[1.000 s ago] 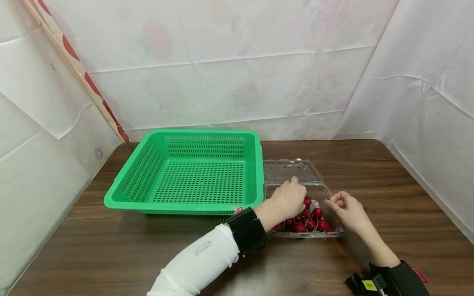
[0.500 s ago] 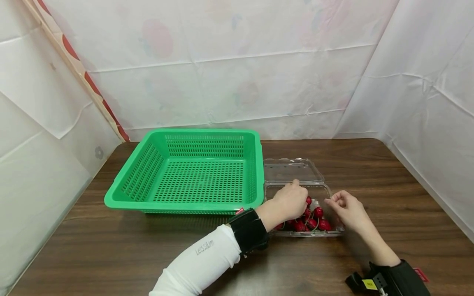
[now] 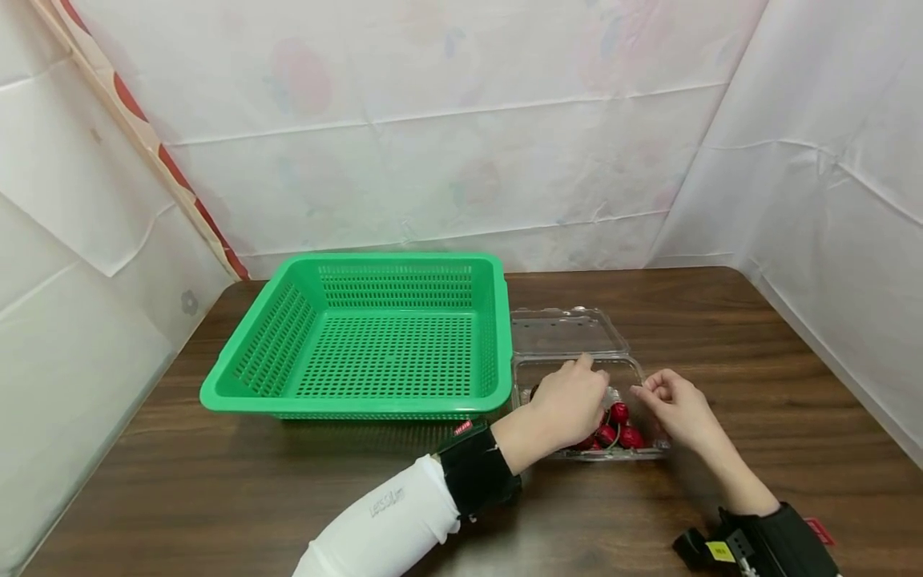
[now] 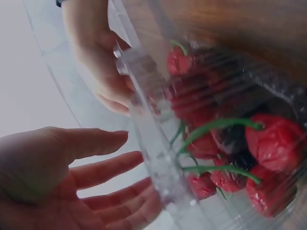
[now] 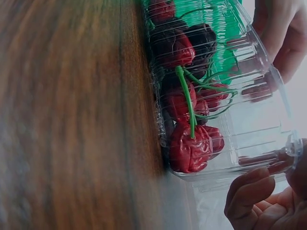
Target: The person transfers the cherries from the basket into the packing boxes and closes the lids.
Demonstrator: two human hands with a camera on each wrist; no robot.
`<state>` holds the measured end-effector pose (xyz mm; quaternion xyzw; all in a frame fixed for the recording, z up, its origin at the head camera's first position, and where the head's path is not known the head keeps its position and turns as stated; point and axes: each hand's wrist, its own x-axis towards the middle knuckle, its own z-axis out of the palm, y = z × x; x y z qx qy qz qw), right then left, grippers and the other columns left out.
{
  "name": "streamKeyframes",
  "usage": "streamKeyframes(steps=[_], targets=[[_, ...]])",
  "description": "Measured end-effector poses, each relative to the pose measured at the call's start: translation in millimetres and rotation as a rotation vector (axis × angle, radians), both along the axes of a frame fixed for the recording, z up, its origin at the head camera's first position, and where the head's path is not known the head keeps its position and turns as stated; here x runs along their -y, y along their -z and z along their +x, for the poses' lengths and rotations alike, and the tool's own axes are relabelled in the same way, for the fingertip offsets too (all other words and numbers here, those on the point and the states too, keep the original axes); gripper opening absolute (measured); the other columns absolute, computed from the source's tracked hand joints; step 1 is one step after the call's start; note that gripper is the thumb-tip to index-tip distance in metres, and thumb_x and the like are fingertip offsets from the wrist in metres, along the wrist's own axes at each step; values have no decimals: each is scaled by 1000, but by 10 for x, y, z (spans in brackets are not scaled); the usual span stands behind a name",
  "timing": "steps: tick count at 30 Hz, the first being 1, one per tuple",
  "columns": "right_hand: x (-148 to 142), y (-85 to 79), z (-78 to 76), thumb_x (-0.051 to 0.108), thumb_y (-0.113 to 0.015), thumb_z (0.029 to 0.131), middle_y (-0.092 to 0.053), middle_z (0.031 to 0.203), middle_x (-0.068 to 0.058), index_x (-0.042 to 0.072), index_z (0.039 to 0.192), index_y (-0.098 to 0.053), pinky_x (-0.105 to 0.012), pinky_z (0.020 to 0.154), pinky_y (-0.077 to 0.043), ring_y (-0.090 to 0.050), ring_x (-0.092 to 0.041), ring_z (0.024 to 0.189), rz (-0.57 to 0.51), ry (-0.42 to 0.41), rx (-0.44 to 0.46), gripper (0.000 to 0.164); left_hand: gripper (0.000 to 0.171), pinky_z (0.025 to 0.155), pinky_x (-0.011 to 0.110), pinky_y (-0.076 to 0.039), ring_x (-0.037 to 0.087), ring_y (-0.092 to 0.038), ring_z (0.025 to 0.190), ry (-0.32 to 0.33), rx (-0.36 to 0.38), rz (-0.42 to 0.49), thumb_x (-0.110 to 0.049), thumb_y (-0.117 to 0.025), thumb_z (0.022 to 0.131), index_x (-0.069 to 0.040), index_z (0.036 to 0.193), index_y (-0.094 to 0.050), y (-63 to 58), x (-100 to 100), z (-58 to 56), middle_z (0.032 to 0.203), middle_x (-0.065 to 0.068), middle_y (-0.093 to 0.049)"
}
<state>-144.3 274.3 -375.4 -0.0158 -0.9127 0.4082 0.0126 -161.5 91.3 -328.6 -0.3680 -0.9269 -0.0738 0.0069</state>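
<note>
A clear plastic clamshell box [image 3: 611, 456] lies on the table with its lid [image 3: 558, 332] folded back. Several red and dark cherries [image 3: 630, 437] with green stems are inside. My left hand [image 3: 570, 405] reaches in over the cherries from the left, hiding part of them. In the left wrist view, that hand's fingers [image 4: 108, 168] are extended and spread near the box's rim, with no cherry visible between them. My right hand [image 3: 678, 413] pinches the box's right rim between thumb and curled fingers, also seen in the right wrist view [image 5: 254, 196].
Left of the box stands a green plastic basket [image 3: 353, 405] with slotted walls, its right side close to the lid. White sheeting [image 3: 433, 160] hangs behind and on both sides of the wooden table [image 3: 252, 489].
My left hand has shifted slightly to the right over the cherries, uncovering a dark cherry at the box's left side. My right hand has stayed on the rim.
</note>
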Motion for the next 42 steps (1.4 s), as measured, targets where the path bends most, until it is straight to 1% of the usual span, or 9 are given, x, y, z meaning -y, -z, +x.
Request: streamKeyframes(steps=[5,10,13,20,28,30,32,37,42], targets=[[-15,-20,-6,23,-51,91,-45,50,-2,-2,87,-44,-28,38,-37,-43,-13,38,10,-13,-9,26,11,49,21,-45,9,-54,71,26,-108,77,-22,-57,86,-14,91,-64,-12,87,129,88,0,-54],[-34,-56,-14,24,-50,91,-44,51,-2,-2,88,-43,-28,38,-37,-43,-13,38,9,-18,-2,27,12,46,20,-43,8,-55,63,19,-176,90,-25,-58,85,-15,86,-63,-29,182,252,79,-3,-56],[-38,-69,-9,26,-50,91,-43,51,-1,-2,89,-43,-28,38,-38,-43,-13,40,-2,-19,11,29,13,43,19,-41,6,-55,60,31,-194,86,-26,-58,85,-15,87,-63,-43,236,319,78,-3,-57],[-42,-64,19,27,-50,91,-44,51,-1,-2,89,-43,-28,39,-37,-43,-14,40,14,-17,20,30,12,42,17,-38,4,-53,59,56,-191,114,-27,-59,85,-16,81,-61,-48,379,449,74,-6,-56],[-51,-47,74,26,-51,91,-46,51,-1,0,87,-44,-27,39,-35,-43,-13,38,95,-39,-26,27,15,41,16,-35,4,-50,54,17,-221,181,-24,-61,83,-16,72,-55,118,634,502,66,-8,-50],[-55,-41,96,25,-51,91,-45,52,-1,0,87,-45,-27,40,-35,-42,-13,39,114,-39,-28,27,16,41,17,-35,4,-50,53,-3,-198,209,-23,-62,82,-16,70,-54,156,702,505,65,-8,-49],[-62,-36,115,25,-52,90,-45,53,0,0,86,-45,-27,40,-35,-42,-12,39,128,-40,-28,26,15,41,17,-35,4,-49,53,-30,-151,233,-21,-63,81,-15,70,-55,177,765,515,64,-8,-50],[-90,-40,162,23,-54,89,-45,55,1,1,84,-46,-26,41,-34,-39,-9,39,178,-43,-56,24,12,40,17,-34,1,-45,47,-103,46,312,-22,-65,81,-13,75,-60,205,859,517,61,-9,-50],[-117,-44,198,21,-56,88,-44,53,3,3,82,-46,-25,41,-33,-36,-6,39,218,-65,-86,21,21,39,16,-32,-1,-36,38,-143,202,400,-27,-65,81,-8,76,-61,240,920,493,48,-11,-42]])
